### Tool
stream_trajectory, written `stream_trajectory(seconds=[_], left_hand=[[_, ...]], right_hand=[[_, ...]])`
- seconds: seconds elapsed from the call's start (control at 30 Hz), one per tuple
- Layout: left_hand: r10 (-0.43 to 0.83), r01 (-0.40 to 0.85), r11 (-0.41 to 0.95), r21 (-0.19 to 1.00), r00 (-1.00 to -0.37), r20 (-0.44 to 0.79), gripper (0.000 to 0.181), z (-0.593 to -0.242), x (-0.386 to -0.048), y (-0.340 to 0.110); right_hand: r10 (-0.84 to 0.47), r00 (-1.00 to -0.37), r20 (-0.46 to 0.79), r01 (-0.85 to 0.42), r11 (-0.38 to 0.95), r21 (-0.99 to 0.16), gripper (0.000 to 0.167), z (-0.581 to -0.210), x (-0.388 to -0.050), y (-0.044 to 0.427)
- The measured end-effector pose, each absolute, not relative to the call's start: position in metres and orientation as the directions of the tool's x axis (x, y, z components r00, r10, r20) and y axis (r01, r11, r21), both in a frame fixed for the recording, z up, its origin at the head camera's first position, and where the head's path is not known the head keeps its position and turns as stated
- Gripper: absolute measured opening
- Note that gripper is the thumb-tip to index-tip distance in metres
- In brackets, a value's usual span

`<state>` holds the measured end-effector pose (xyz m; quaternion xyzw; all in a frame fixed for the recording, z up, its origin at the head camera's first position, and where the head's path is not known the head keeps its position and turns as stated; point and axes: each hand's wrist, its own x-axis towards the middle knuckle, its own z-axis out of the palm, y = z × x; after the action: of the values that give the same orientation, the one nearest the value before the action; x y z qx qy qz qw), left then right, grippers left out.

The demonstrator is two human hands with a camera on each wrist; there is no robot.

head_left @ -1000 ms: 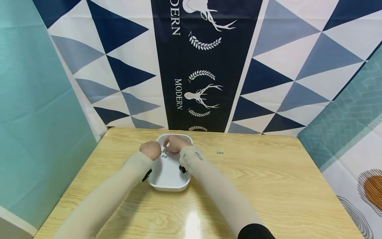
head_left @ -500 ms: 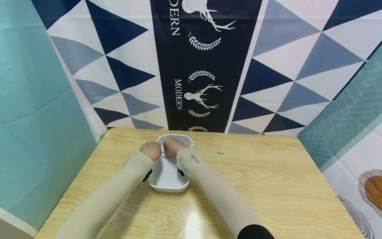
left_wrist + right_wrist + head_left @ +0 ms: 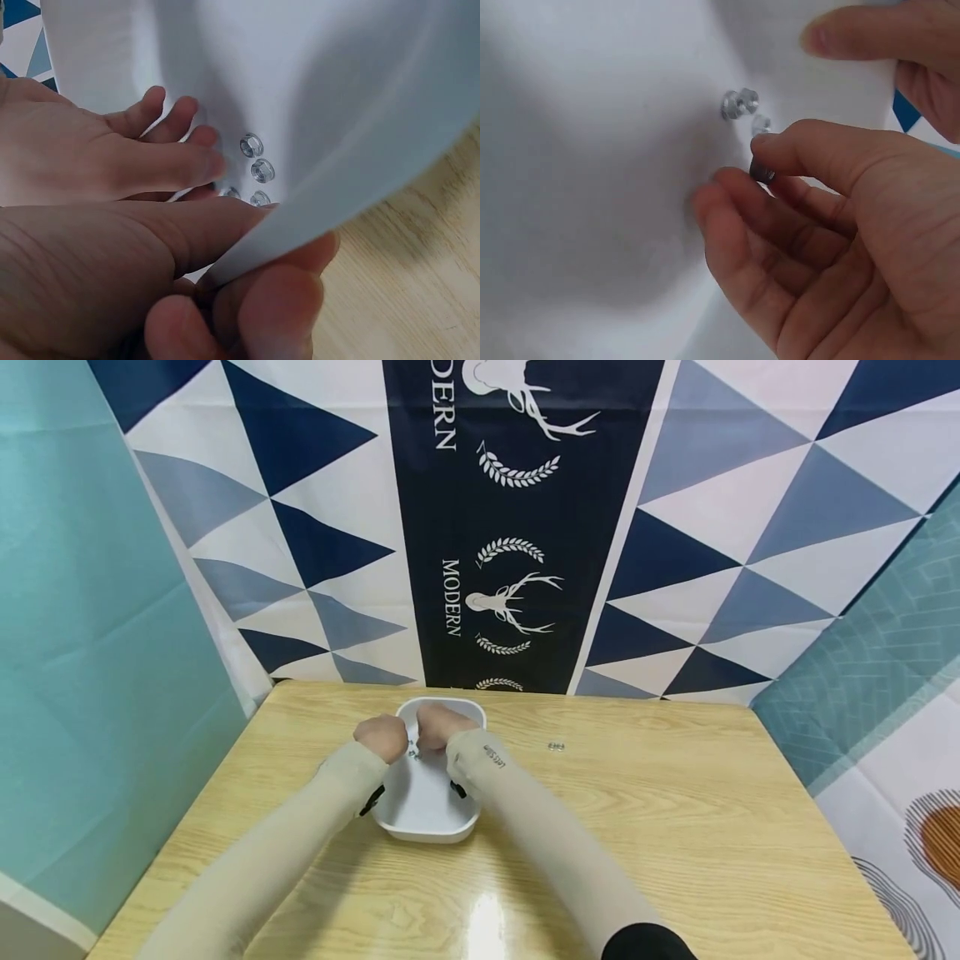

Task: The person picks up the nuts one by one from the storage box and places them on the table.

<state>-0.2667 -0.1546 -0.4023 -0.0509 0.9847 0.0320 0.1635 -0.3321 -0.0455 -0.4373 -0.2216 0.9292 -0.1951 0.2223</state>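
A white plastic tub point(image 3: 427, 837) stands on the table with small silver flange nuts point(image 3: 262, 171) on its floor. My left hand point(image 3: 382, 737) grips the tub's left wall, thumb inside and fingers curled outside, as the left wrist view shows. Inside the tub is my right hand point(image 3: 441, 727); in the right wrist view, its thumb and a finger pinch a dark-looking nut point(image 3: 762, 171). Right beside that pinch, several more nuts point(image 3: 732, 106) lie together on the tub floor.
A few small silver pieces point(image 3: 556, 747) lie on the wooden table point(image 3: 660, 802) to the right of the tub. Behind the table hangs a patterned cloth point(image 3: 510, 510); a teal cloth point(image 3: 112, 610) hangs at the left.
Since a second ago my right hand has shifted slightly left and its fingers have drawn closer together inside the tub. My left hand keeps its grip on the wall.
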Motion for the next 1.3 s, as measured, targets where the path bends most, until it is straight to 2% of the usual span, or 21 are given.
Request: stream_trajectory(seconds=[0.1, 0.23, 0.37, 0.63, 0.93, 1.17, 1.3], left_hand=[[-0.097, -0.118, 0.992, 0.041, -0.934, -0.343, 0.024, -0.403, -0.269, -0.155], [-0.1, -0.118, 0.993, 0.031, -0.932, -0.347, 0.024, -0.404, -0.271, -0.156], [-0.097, -0.114, 0.993, 0.029, -0.933, -0.346, 0.024, -0.404, -0.271, -0.158], [-0.082, -0.102, 0.994, 0.037, -0.931, -0.355, 0.018, -0.404, -0.27, -0.161], [-0.052, -0.079, 0.994, 0.079, -0.95, -0.308, 0.018, -0.404, -0.265, -0.159], [-0.044, -0.067, 0.995, 0.069, -0.953, -0.299, 0.016, -0.405, -0.265, -0.16], [-0.043, -0.065, 0.996, 0.064, -0.952, -0.303, 0.016, -0.406, -0.265, -0.16]], right_hand=[[-0.523, -0.793, -0.313, -0.325, 0.797, -0.509, 0.017, -0.43, -0.331, -0.042], [-0.555, -0.785, -0.275, -0.381, 0.783, -0.492, 0.002, -0.414, -0.329, -0.035], [-0.585, -0.771, -0.251, -0.429, 0.768, -0.475, 0.007, -0.398, -0.329, -0.029], [-0.6, -0.772, -0.21, -0.447, 0.747, -0.492, 0.005, -0.371, -0.335, -0.016], [-0.537, -0.826, -0.173, -0.396, 0.771, -0.5, 0.007, -0.339, -0.35, 0.026], [-0.491, -0.853, -0.175, -0.375, 0.811, -0.448, 0.006, -0.336, -0.361, 0.068], [-0.48, -0.856, -0.19, -0.356, 0.816, -0.456, 0.004, -0.343, -0.362, 0.088]])
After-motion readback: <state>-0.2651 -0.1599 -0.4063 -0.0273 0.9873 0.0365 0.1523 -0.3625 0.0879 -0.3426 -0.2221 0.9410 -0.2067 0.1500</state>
